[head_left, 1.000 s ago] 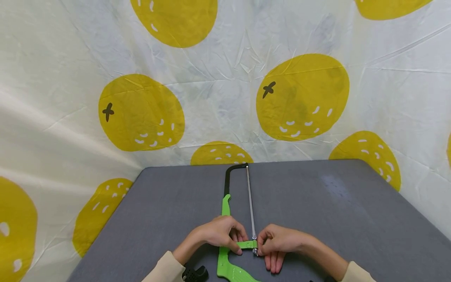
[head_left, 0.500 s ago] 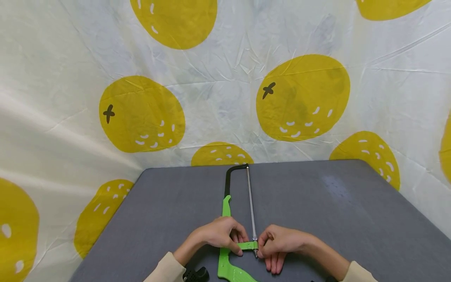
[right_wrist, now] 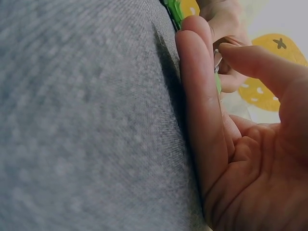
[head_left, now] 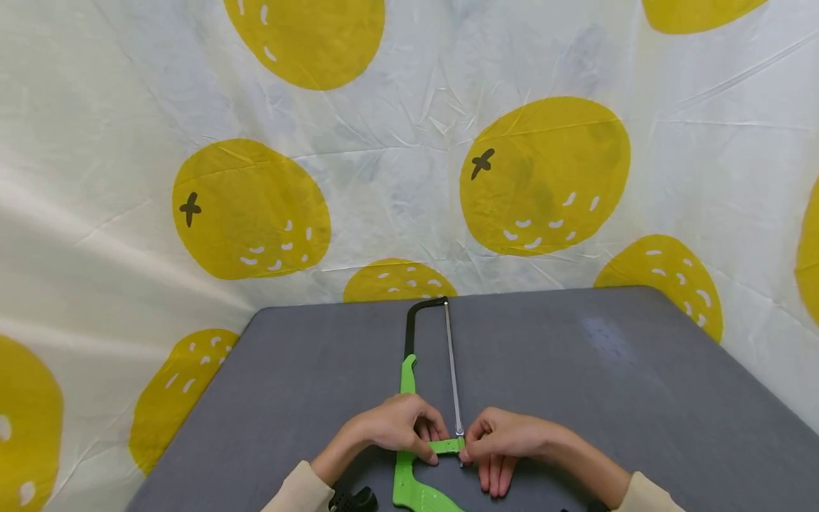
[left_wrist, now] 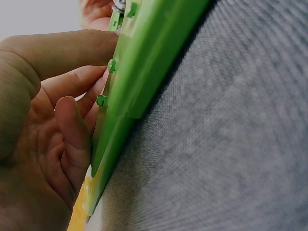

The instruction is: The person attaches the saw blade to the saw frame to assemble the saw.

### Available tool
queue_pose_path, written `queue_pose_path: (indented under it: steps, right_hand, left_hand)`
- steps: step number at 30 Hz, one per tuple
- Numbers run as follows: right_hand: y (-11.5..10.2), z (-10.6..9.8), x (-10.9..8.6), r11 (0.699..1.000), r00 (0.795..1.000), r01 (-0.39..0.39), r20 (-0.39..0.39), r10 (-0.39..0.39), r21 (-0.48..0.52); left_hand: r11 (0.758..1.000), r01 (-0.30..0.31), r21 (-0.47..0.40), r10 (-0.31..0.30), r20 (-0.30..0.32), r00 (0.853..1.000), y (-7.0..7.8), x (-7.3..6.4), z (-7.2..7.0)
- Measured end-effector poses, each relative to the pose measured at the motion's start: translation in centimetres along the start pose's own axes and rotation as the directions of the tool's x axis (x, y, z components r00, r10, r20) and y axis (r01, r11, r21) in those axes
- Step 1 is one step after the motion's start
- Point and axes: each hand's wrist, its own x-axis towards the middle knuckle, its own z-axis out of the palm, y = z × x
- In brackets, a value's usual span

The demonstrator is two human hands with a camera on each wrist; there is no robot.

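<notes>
Lengthwise, hacksaw point(head_left: 407, 377) points away, near-to-far — left fingers point(head_left: 422, 448) grip it, right fingers point(head_left: 476, 448) pinch metal fitting point(head_left: 462, 464).

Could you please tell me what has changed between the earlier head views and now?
The right hand has moved its thumb slightly leftward over the metal fastener at the near end of the blade, hiding more of it. No new hold or release is visible elsewhere. The left hand keeps its grip on the hacksaw, which still lies on the grey table.
</notes>
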Motion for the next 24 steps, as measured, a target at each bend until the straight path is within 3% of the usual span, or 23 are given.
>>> queue_pose_path:
  steps: [8,24]
  right_hand:
    - [-0.14,-0.03,0.06,1.0,1.0,0.004,0.005,-0.004,-0.023]
    - [0.09,0.13,-0.08,1.0,1.0,0.005,0.013,-0.005,-0.009]
  left_hand:
    - [1.0,0.021,-0.014,-0.022,-0.015,1.0,0.27,-0.04,0.01]
    - [1.0,0.003,0.007,-0.002,-0.017,1.0,0.09,-0.01,0.18]
